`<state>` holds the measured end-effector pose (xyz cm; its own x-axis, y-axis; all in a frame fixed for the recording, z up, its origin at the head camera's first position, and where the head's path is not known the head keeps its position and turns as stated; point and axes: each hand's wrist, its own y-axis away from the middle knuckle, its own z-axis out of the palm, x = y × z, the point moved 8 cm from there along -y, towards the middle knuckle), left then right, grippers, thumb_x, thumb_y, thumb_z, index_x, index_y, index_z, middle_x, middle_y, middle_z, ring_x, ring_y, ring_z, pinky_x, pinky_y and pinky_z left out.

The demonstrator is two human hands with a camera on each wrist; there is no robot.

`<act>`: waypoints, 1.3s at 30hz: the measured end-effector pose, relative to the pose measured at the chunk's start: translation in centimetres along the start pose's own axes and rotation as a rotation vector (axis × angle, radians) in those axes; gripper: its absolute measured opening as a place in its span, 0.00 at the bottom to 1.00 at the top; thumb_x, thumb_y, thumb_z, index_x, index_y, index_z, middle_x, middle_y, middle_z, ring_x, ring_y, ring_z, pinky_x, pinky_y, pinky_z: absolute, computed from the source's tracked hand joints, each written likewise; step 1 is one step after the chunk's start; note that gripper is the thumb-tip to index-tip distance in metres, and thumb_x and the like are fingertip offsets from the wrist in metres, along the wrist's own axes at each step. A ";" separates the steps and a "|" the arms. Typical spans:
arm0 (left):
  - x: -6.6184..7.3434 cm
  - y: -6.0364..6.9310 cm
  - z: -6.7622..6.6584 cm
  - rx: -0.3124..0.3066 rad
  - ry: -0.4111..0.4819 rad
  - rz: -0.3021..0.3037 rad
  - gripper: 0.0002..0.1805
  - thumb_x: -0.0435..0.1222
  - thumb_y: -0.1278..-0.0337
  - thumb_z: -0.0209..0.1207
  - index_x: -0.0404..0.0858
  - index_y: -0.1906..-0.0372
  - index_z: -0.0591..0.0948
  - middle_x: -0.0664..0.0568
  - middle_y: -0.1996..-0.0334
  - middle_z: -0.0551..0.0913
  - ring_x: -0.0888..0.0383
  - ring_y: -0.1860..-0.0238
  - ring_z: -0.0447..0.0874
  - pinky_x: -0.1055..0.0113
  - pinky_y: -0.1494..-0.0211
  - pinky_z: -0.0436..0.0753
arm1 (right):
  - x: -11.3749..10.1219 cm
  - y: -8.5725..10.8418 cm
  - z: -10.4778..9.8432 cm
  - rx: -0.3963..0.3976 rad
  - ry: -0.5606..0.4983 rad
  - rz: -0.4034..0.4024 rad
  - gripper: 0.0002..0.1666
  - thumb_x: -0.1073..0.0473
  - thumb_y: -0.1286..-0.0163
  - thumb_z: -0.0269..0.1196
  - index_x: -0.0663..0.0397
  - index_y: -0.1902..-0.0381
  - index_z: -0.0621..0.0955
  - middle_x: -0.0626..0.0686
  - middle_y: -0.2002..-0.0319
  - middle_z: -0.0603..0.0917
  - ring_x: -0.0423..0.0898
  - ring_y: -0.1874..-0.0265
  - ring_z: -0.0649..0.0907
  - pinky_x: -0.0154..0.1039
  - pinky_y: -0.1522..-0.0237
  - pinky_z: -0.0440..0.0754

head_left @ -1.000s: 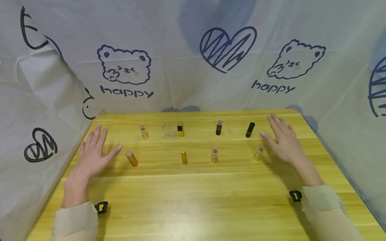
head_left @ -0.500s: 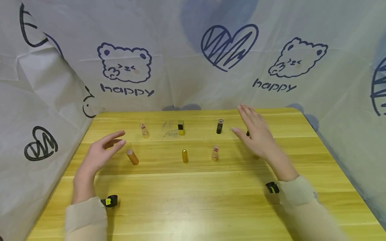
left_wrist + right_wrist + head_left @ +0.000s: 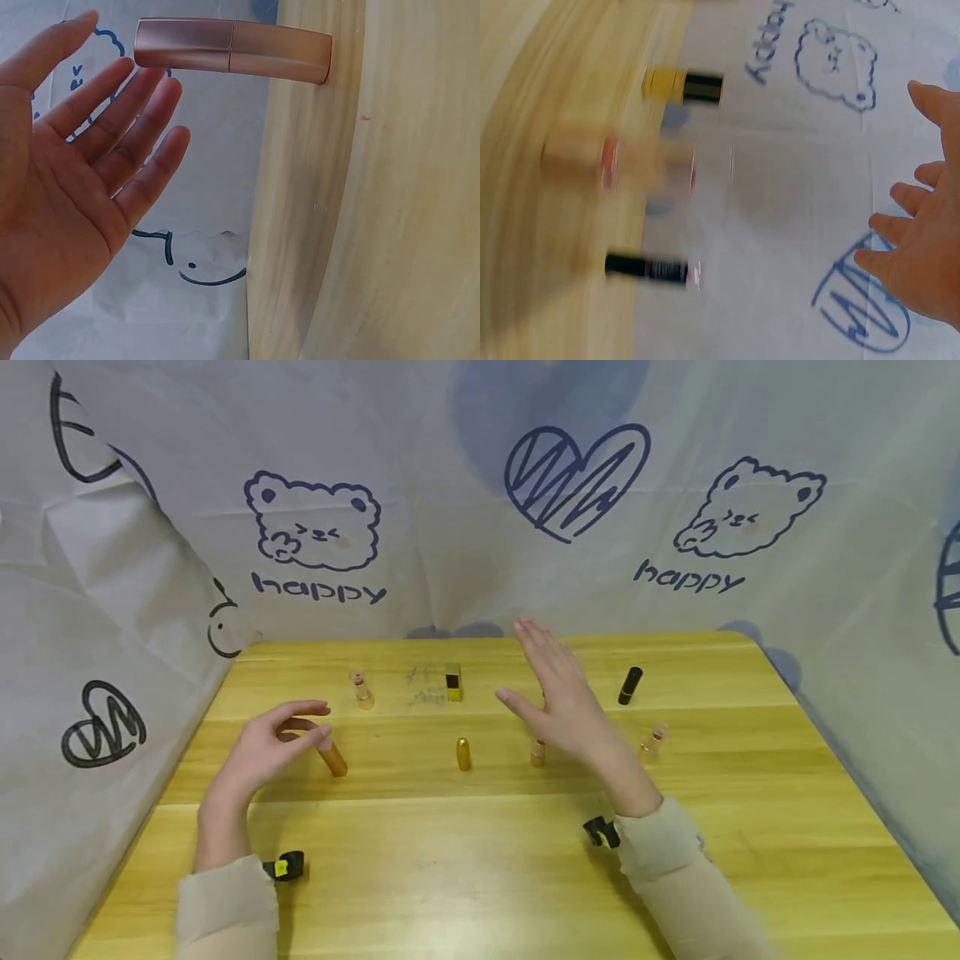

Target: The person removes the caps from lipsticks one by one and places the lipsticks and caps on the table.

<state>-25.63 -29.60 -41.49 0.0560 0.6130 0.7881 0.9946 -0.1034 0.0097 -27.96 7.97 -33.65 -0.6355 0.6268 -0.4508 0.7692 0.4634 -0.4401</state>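
A rose-gold tube (image 3: 333, 758) stands upright at the left of the wooden table, and my left hand (image 3: 262, 752) is beside its top, fingers bent loosely. In the left wrist view the tube (image 3: 232, 49) stands between thumb and fingertips, no grip on it visible. My right hand (image 3: 566, 706) hovers with spread fingers over a dark lipstick, mostly hidden, and a pink-gold one (image 3: 537, 754). The right wrist view has that hand (image 3: 922, 217) empty, with the black lipstick (image 3: 646, 267), a blurred pink one (image 3: 619, 163) and a yellow-and-black one (image 3: 682, 85) before it.
A gold bullet-shaped tube (image 3: 463, 754) stands mid-table, a gold-and-black one (image 3: 453, 683) behind it. At the back left is a clear-capped lipstick (image 3: 363, 691). On the right stand a black tube (image 3: 630, 686) and another clear-capped lipstick (image 3: 651, 745). A printed cloth (image 3: 450, 552) hangs behind.
My right hand has swept left from beyond the right-hand lipsticks to above the middle-right ones. My left hand has moved right to the rose-gold tube, its fingers bending from spread.
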 end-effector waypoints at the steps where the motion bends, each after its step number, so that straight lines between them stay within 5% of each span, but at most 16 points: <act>1: 0.0 0.0 0.1 -0.009 0.009 0.005 0.33 0.52 0.29 0.64 0.41 0.27 0.74 0.41 0.33 0.79 0.43 0.41 0.83 0.74 0.49 0.81 | -0.5 -0.1 0.5 0.001 -0.018 -0.010 0.51 0.45 0.22 0.61 0.50 0.14 0.47 0.51 0.16 0.46 0.54 0.17 0.49 0.59 0.18 0.44; 14: -0.6 0.3 0.9 -0.112 0.033 -0.013 0.33 0.47 0.33 0.69 0.37 0.30 0.76 0.39 0.36 0.80 0.46 0.41 0.82 0.72 0.49 0.83 | -5.9 -1.2 7.6 -0.127 -0.261 -0.011 0.50 0.47 0.21 0.61 0.52 0.15 0.48 0.46 0.16 0.45 0.45 0.17 0.49 0.47 0.19 0.52; 26: -0.9 0.3 1.2 -0.169 0.020 -0.010 0.32 0.42 0.38 0.73 0.33 0.34 0.78 0.37 0.38 0.82 0.43 0.43 0.84 0.69 0.49 0.84 | -7.4 -1.3 13.0 -0.274 -0.290 0.003 0.49 0.44 0.21 0.60 0.46 0.14 0.47 0.44 0.16 0.44 0.48 0.18 0.51 0.49 0.19 0.52; 39: -1.4 0.0 1.9 -0.188 0.059 0.014 0.22 0.38 0.34 0.70 0.33 0.39 0.82 0.43 0.47 0.88 0.49 0.45 0.87 0.71 0.48 0.85 | -7.9 -1.7 17.4 -0.408 -0.390 0.108 0.49 0.42 0.22 0.61 0.41 0.14 0.50 0.46 0.16 0.51 0.49 0.19 0.56 0.47 0.20 0.55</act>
<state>-25.52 -29.00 -43.78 0.0587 0.5645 0.8233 0.9596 -0.2593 0.1094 -25.43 -8.67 -42.82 -0.4706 0.4424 -0.7634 0.7454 0.6623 -0.0757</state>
